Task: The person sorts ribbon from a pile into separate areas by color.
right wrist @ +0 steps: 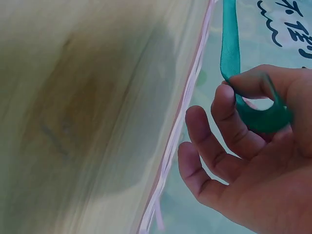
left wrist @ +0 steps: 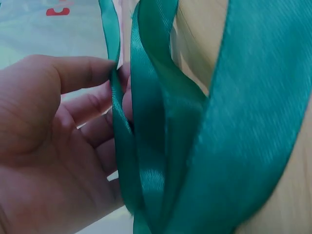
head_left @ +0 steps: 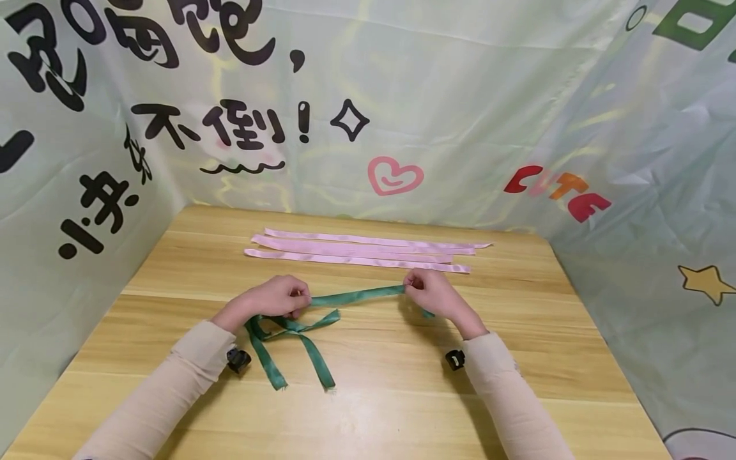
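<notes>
So both hands are grasping the same green ribbon here: the left hand is pinching it between thumb and fingers, and the right hand is nipping it with thumb and forefinger while its other fingers are curving loosely. The ribbon is stretching pretty straight between them, over the middle of the wooden table. In the right wrist view a short tail is curling in toward the palm. More green strands are looping around and fanning out below the left hand, with frayed ends pointing toward the person. Behind all that, several pink ribbons are lying side by side near the far edge, and a pale printed cloth is hanging behind the table, showing a pink heart.
</notes>
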{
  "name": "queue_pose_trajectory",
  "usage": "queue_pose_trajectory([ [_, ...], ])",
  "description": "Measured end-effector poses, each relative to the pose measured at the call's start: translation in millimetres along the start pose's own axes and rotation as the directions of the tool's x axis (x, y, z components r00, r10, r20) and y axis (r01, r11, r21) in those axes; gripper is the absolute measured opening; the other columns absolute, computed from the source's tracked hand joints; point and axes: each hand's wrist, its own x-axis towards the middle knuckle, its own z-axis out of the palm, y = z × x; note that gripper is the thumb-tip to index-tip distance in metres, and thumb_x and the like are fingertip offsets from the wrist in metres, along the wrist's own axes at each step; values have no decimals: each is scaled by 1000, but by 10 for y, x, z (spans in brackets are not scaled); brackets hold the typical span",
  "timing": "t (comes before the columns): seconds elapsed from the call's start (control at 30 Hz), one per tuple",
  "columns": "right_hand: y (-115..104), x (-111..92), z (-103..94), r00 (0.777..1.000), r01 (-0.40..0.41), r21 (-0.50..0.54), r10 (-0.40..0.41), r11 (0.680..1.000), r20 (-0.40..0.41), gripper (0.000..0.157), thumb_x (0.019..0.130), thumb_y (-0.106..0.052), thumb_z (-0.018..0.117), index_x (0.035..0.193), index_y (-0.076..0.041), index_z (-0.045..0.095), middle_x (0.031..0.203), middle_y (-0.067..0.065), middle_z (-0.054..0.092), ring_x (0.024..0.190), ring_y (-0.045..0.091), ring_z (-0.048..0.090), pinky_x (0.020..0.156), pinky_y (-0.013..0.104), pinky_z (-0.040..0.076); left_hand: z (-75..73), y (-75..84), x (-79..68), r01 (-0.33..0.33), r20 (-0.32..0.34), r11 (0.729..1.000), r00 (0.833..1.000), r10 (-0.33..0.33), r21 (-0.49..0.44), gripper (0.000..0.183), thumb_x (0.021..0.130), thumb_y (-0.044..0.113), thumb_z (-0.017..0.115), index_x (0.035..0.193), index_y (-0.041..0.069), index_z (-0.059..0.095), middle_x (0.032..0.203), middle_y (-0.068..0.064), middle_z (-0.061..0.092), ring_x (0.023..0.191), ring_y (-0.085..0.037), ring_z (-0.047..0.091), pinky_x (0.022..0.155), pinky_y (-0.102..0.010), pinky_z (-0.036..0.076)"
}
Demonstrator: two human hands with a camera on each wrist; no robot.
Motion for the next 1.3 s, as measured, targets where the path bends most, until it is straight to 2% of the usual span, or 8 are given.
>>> queue_pose_trajectory([
  [0.2, 67, -10, -26, 1000, -24, -40, 24, 999, -14, 13, 99, -8, 61, 105, -2, 71, 94, 9, 70, 77, 18, 54, 76, 36, 47, -57, -46, -44, 60, -151, 992, 988, -42, 115, 20, 105, 16, 58, 93, 10, 73, 67, 1, 60, 56, -12, 50, 60, -30, 43],
  [0.4, 147, -56, -94, 998, -60, -61, 58, 996, -39, 14, 99, -8, 61, 106, -3, 72, 105, 13, 72, 90, 23, 61, 83, 42, 50, -107, -78, -73, 80, -221, 982, 974, -42, 168, 16, 104, 14, 61, 94, 9, 73, 71, 0, 60, 59, -13, 49, 63, -31, 42],
  [0.67, 261, -101, -145, 996, -79, -70, 76, 994, -46, 13, 98, -8, 62, 104, -3, 72, 106, 15, 73, 97, 28, 66, 87, 47, 53, -140, -108, -109, 142, -267, 968, 960, -84, 207, 16, 104, 16, 61, 94, 10, 73, 75, -1, 64, 58, -14, 49, 63, -31, 42],
  [0.83, 314, -142, -180, 995, -86, -77, 82, 993, -53, 12, 98, -6, 62, 104, -2, 72, 107, 16, 74, 104, 32, 69, 92, 52, 54, -154, -118, -141, 154, -281, 961, 956, -86, 230, 16, 103, 17, 62, 92, 10, 72, 73, -1, 64, 56, -14, 48, 62, -31, 42],
  [0.93, 332, -162, -193, 995, -89, -82, 85, 993, -56, 11, 97, -5, 63, 103, -1, 72, 104, 16, 74, 97, 29, 67, 88, 49, 54, -157, -135, -158, 167, -285, 957, 954, -96, 237, 16, 102, 17, 63, 90, 10, 71, 68, 0, 61, 54, -13, 47, 60, -31, 41],
  [1.13, 358, -187, -184, 994, -107, -110, 104, 988, -35, 7, 95, -5, 66, 97, -2, 72, 92, 10, 71, 80, 19, 58, 77, 37, 50, -168, -163, -174, 189, -296, 949, 949, -111, 252, 17, 101, 18, 64, 88, 10, 70, 63, 1, 58, 52, -13, 47, 57, -31, 40],
  [1.3, 388, -204, -168, 994, -111, -110, 110, 988, -14, 5, 93, -4, 68, 95, -3, 72, 88, 8, 71, 77, 16, 57, 74, 33, 49, -159, -172, -159, 208, -304, 945, 944, -127, 254, 16, 100, 18, 66, 86, 11, 70, 64, 1, 59, 53, -13, 49, 57, -30, 41],
])
